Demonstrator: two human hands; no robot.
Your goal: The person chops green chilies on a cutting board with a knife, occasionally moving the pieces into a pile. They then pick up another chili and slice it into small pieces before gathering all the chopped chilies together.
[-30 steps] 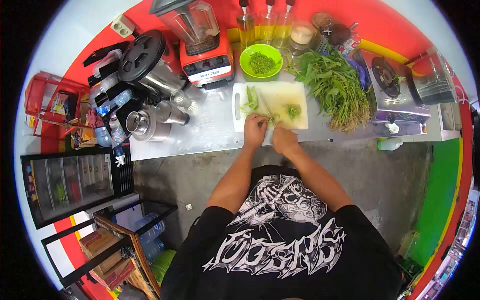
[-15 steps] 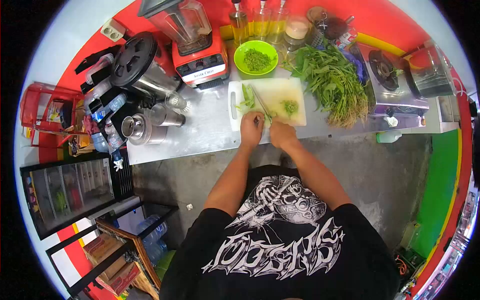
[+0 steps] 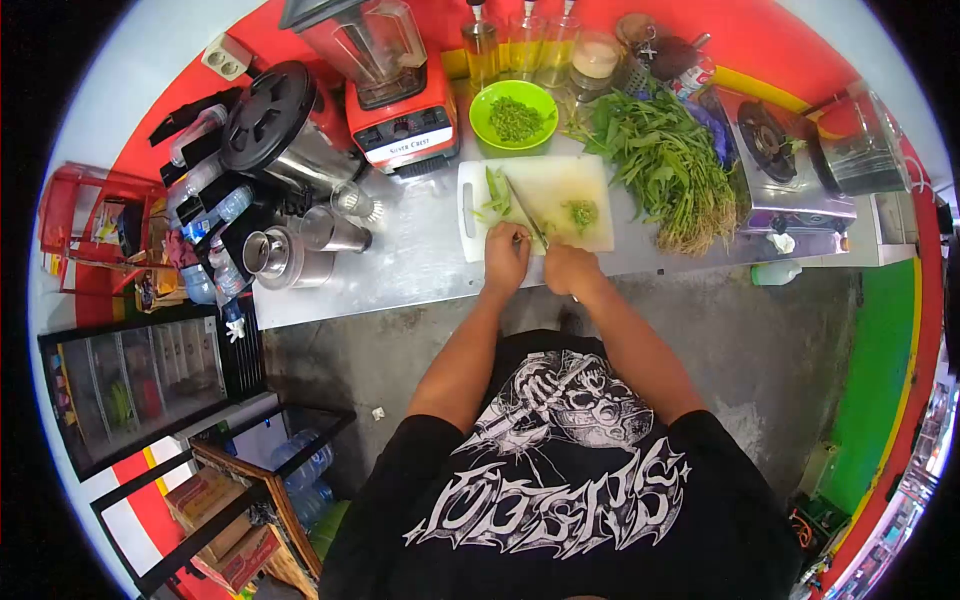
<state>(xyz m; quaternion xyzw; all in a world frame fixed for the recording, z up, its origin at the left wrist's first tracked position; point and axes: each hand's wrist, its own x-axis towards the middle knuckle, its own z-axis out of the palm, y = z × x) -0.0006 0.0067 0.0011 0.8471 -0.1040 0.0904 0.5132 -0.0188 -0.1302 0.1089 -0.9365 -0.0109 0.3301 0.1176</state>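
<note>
My right hand [image 3: 571, 271] is closed round the handle of a knife [image 3: 525, 208], whose blade slants up and left across a white cutting board [image 3: 590, 172]. Just left of it, my left hand [image 3: 507, 257] rests at the board's near edge with its fingers curled; what they hold is hidden. Long green vegetable pieces [image 3: 495, 192] lie beyond the left hand. To the right of the blade sits a small heap of finely chopped greens [image 3: 580, 213]. Behind the board stands a lime-green bowl [image 3: 482, 131] with more chopped greens [image 3: 514, 118] in it.
A bundle of leafy greens with roots [image 3: 670, 165] lies right of the board, beside a gas stove [image 3: 770, 200]. A red blender [image 3: 405, 125], oil bottles [image 3: 525, 45], a large lidded metal container [image 3: 310, 150] and metal cups [image 3: 290, 260] stand on the steel table [image 3: 410, 255].
My right hand has shifted slightly right and down with the knife, and more of the blade shows. My left hand has moved very little; its fingers stay curled.
</note>
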